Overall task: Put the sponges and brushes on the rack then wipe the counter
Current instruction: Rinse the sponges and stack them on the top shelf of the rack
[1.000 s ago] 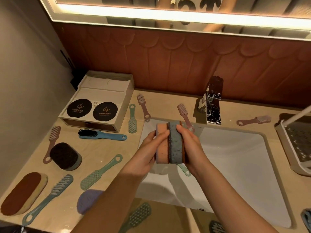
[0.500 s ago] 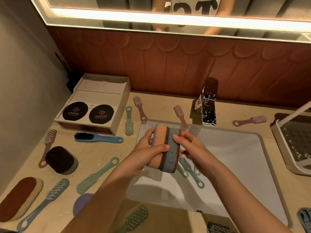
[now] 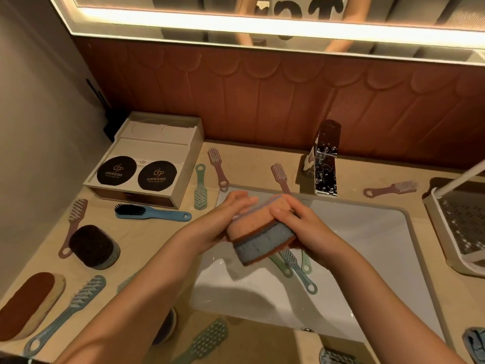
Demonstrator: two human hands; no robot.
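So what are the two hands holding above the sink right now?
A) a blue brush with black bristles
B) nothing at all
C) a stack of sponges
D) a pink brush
C: the left hand and the right hand both grip a stack of sponges, with orange and grey-blue layers, held above the sink.

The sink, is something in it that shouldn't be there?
Yes. A few brushes lie in the sink, below the sponges that the left hand and right hand hold. They belong on the rack.
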